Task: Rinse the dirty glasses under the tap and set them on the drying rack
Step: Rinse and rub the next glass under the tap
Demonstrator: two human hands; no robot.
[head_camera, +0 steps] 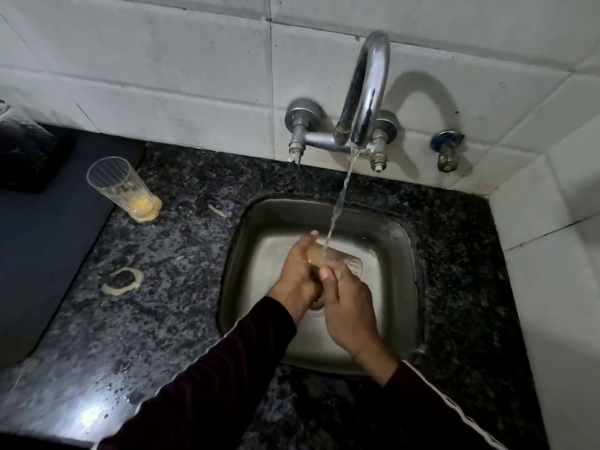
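**Glass held sideways under the running tap**

Both hands are together over the square stainless steel sink [399, 241]. The left hand [297, 271] and the right hand [349, 306] grip one clear ribbed drinking glass [344, 259] between them. Its long axis lies nearly level, with the mouth pointing right and away from the person. The thin stream of water [341, 199] from the curved chrome tap [367, 92] falls on the glass near the left hand's fingers. A second tall clear glass with yellow residue [125, 190] stands upright on the speckled dark granite counter [162, 303], well to the left, so the left hand is nearer to it. I cannot identify a drying rack with certainty.
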